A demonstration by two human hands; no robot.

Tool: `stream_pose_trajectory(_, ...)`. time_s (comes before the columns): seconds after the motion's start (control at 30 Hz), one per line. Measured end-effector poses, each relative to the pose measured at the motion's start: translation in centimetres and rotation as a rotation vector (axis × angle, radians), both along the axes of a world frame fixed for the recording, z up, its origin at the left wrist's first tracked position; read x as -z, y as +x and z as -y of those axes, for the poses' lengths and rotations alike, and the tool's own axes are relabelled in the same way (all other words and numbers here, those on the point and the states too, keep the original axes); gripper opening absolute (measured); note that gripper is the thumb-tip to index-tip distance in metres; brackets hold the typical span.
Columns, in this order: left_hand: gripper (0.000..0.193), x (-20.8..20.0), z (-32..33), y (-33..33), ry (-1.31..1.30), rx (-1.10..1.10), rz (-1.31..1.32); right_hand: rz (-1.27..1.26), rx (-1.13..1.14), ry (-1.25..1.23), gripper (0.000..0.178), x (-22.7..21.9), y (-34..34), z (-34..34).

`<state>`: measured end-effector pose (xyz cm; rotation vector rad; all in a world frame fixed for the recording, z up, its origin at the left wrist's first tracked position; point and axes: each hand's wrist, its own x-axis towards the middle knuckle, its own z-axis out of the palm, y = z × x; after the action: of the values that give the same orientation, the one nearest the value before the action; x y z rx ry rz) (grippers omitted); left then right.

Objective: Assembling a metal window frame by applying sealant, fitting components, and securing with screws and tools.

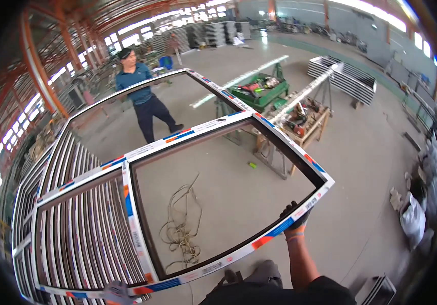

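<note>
- The left hand (116, 293) is at the lower edge of the view, partly cut off; it sits on the bottom rail of the window frame (228, 256), but I cannot tell if the fingers close around it.
- The right hand (295, 217), in a dark glove with an orange cuff, grips the frame near its lower right corner.
- The frame is large, held in the air and tilted, with straight white profiles covered by protective film with blue and orange marks; the inner edges are dark. A middle bar divides it into sections without glass, so the floor shows through.
- Its far side is hard to follow, because the lens bends it strongly.
- Behind its left part stands a stack of similar frames (83, 229), close together.
- On the concrete floor, seen through the opening, lies a loose tangled rope (182, 231).
- A person (144, 96) in dark blue clothes stands beyond the far edge.
- Beyond the right corner is a wooden workbench (305, 119) with tools and a green crate (259, 89).
</note>
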<state>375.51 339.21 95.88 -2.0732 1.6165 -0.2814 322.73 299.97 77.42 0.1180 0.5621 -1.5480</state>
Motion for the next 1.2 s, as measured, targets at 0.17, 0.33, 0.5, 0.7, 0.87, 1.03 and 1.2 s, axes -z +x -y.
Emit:
stream_pose_trajectory(0.17,0.074,0.3,1.9,0.6,0.172,0.007,-0.245,-0.199,0.088,0.072,0.080,-0.9,5.5,-4.4)
stream_pose_trajectory(0.33,0.071,4.1,2.2,3.5,0.121,0.137,-0.312,-0.255,0.094,0.102,0.040,0.7,10.7,-7.1)
stream_pose_trajectory(0.5,0.047,5.9,3.1,4.8,-0.055,0.270,-0.391,-0.346,0.027,0.145,0.037,-0.1,13.0,-8.5)
stream_pose_trajectory(0.7,0.044,4.6,5.8,4.3,0.076,0.307,-0.545,-0.365,-0.037,0.191,0.038,-1.6,14.7,-10.3)
stream_pose_trajectory(0.87,0.043,5.5,6.6,4.4,0.148,0.266,-0.642,-0.429,-0.104,0.229,0.026,-3.0,19.4,-14.2)
stream_pose_trajectory(1.03,0.045,8.4,6.9,5.3,0.108,0.299,-0.711,-0.399,-0.021,0.141,0.032,-0.1,21.0,-15.5)
stream_pose_trajectory(1.2,0.043,8.5,7.4,5.5,0.091,0.280,-0.791,-0.511,-0.125,0.195,0.032,-3.6,22.8,-17.6)
